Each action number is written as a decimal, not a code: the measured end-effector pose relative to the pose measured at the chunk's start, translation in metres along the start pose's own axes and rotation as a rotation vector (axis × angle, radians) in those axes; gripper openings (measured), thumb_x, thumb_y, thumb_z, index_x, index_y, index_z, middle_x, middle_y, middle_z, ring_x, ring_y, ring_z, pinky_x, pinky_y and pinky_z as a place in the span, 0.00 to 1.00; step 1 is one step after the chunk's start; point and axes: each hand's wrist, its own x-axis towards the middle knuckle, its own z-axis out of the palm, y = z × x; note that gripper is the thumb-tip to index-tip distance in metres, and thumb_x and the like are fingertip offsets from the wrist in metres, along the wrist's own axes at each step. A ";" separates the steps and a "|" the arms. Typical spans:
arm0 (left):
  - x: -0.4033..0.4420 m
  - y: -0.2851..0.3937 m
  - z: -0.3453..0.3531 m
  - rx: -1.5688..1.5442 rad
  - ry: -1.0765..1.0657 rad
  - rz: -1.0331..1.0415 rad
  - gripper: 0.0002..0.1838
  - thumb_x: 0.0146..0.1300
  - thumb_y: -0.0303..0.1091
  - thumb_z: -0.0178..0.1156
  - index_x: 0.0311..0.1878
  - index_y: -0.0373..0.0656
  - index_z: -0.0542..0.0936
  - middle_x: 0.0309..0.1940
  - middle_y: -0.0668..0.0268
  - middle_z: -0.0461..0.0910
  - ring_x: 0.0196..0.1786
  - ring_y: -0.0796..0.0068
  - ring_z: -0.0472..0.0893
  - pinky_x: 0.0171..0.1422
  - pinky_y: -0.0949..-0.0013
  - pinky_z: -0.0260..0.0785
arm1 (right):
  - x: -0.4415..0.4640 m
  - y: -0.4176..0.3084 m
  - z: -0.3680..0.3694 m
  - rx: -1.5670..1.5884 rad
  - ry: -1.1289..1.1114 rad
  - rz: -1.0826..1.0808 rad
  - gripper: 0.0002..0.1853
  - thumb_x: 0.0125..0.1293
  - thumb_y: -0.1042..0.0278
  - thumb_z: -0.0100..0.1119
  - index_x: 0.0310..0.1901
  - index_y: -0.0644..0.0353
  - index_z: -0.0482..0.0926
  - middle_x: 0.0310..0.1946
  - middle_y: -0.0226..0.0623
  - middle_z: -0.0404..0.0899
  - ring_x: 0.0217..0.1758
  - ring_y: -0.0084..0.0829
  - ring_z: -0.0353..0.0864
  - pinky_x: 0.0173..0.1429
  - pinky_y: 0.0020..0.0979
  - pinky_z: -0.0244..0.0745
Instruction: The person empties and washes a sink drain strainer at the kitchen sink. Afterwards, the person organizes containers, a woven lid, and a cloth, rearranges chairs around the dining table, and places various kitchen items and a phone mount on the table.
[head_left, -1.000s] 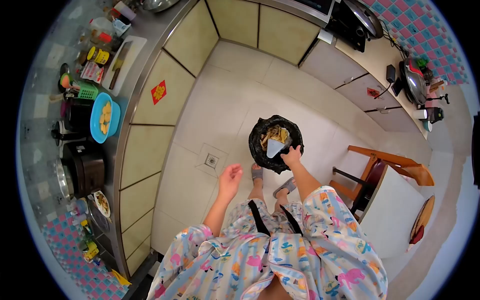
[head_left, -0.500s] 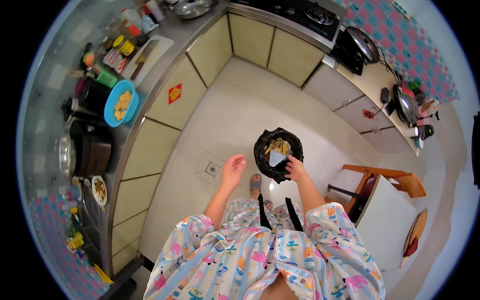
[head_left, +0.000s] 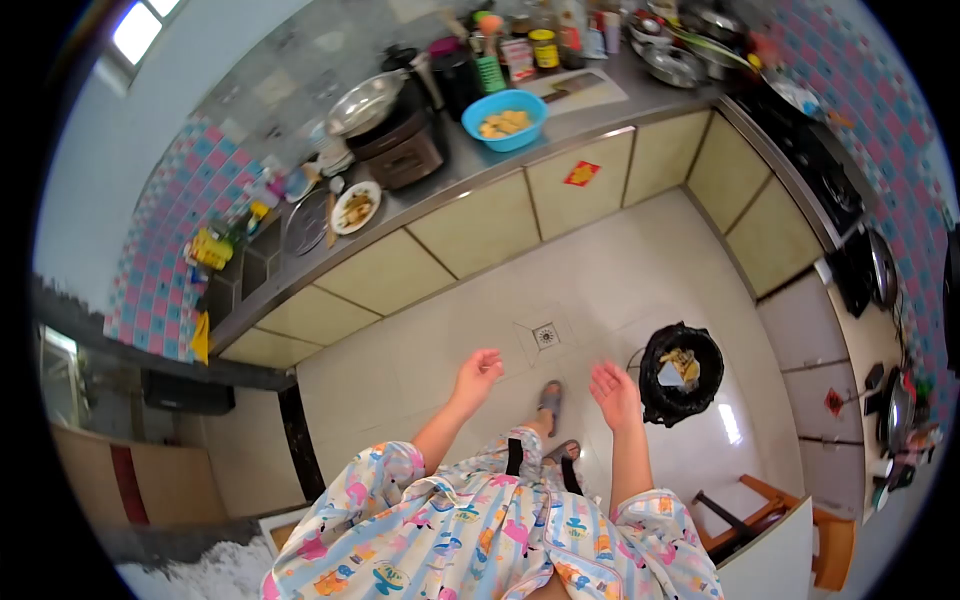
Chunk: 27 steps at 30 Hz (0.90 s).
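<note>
My left hand (head_left: 477, 380) hangs over the floor left of the drain (head_left: 545, 336), its fingers curled together with nothing visible in them. Palm up and fingers spread, my right hand (head_left: 614, 396) is empty, a short way left of the bin (head_left: 655, 404). The bin is lined with a black bag and holds peel-like scraps and a pale grey piece. On the counter, a blue basin (head_left: 478, 128) holds several yellow pieces, beside a white cutting board (head_left: 600, 92) with a knife (head_left: 566, 90) on it.
A long counter (head_left: 450, 196) curves across the back, with a plate of food (head_left: 356, 207), a brown cooker (head_left: 402, 155) and a sink (head_left: 255, 262) to the left. The stove (head_left: 810, 150) stands right. An orange chair (head_left: 835, 550) and a white table top (head_left: 775, 560) are at lower right.
The view has swung left toward the sink. My right hand has come away from the bin and opened; the bin now lies further right in view.
</note>
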 end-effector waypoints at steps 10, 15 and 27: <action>-0.038 -0.067 -0.191 -0.236 0.348 0.114 0.16 0.62 0.30 0.60 0.52 0.37 0.74 0.44 0.61 0.78 0.44 0.75 0.79 0.49 0.71 0.73 | 0.002 0.123 0.167 -0.430 -0.107 -0.003 0.12 0.65 0.63 0.53 0.46 0.59 0.73 0.43 0.38 0.79 0.45 0.31 0.78 0.49 0.35 0.74; -0.062 -0.104 -0.349 -0.365 0.541 0.105 0.15 0.64 0.30 0.57 0.52 0.36 0.74 0.43 0.61 0.78 0.44 0.73 0.80 0.48 0.71 0.74 | 0.011 0.232 0.284 -0.637 -0.144 0.017 0.10 0.66 0.64 0.54 0.45 0.59 0.74 0.41 0.38 0.80 0.43 0.30 0.79 0.47 0.34 0.75; -0.131 -0.195 -0.662 -0.515 0.992 -0.119 0.13 0.65 0.30 0.54 0.52 0.35 0.73 0.43 0.61 0.79 0.41 0.74 0.81 0.45 0.75 0.71 | 0.085 0.464 0.523 -1.037 -0.380 -0.027 0.08 0.64 0.68 0.53 0.43 0.60 0.76 0.41 0.35 0.81 0.41 0.27 0.80 0.44 0.29 0.76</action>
